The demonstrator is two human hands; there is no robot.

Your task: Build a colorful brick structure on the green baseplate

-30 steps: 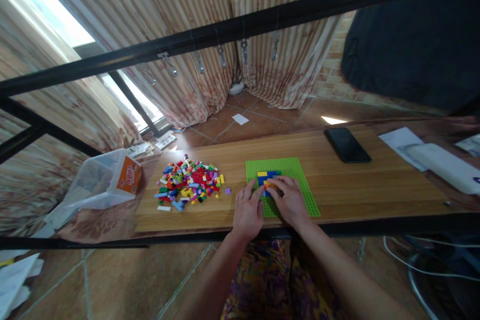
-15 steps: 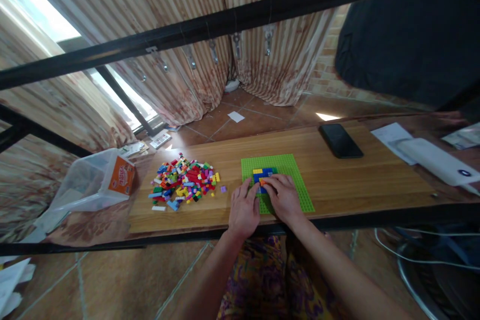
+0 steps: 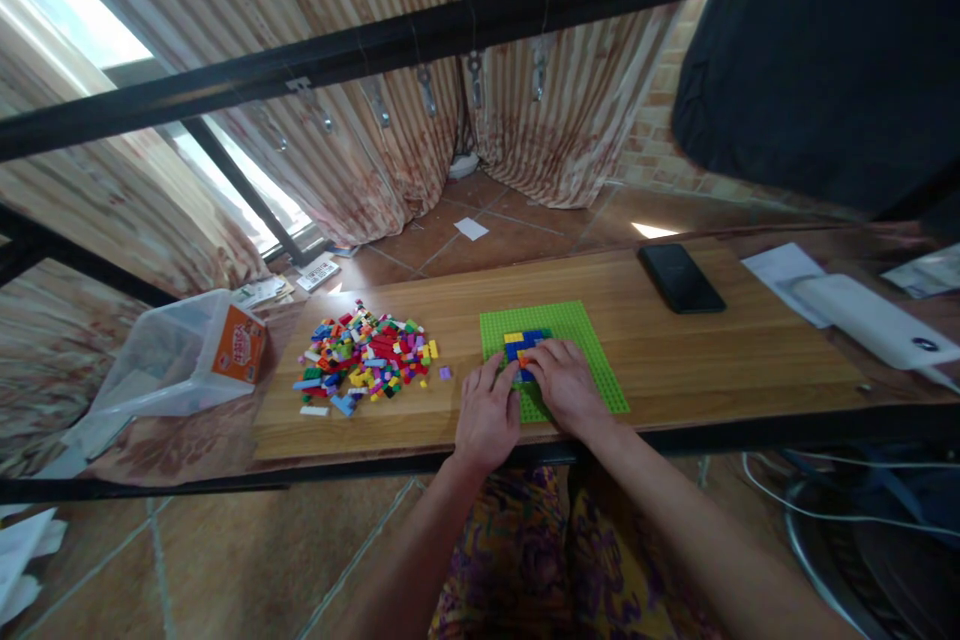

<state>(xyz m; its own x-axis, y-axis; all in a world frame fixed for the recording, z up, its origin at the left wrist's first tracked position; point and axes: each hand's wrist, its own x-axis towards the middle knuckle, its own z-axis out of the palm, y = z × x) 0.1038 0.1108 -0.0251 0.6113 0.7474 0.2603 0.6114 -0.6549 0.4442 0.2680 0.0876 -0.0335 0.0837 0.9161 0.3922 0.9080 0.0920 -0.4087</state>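
A green baseplate lies on the wooden board, with a low cluster of blue bricks and a yellow brick on it. Among them is a small orange brick, pinched by the fingertips of my right hand, which covers the cluster's right side. My left hand rests at the plate's left edge, fingers stretched forward and thumb tip close to the cluster's left side. Whether that thumb touches the bricks is hard to make out.
A loose pile of colourful bricks lies to the left, with a lone purple brick beside it. A clear plastic tub stands at far left. To the right are a black phone and a white device. A dark bar crosses above.
The view has shifted slightly. Both hands stay at the bricks on the baseplate, the right fingers still at the orange brick; nothing else has visibly moved.
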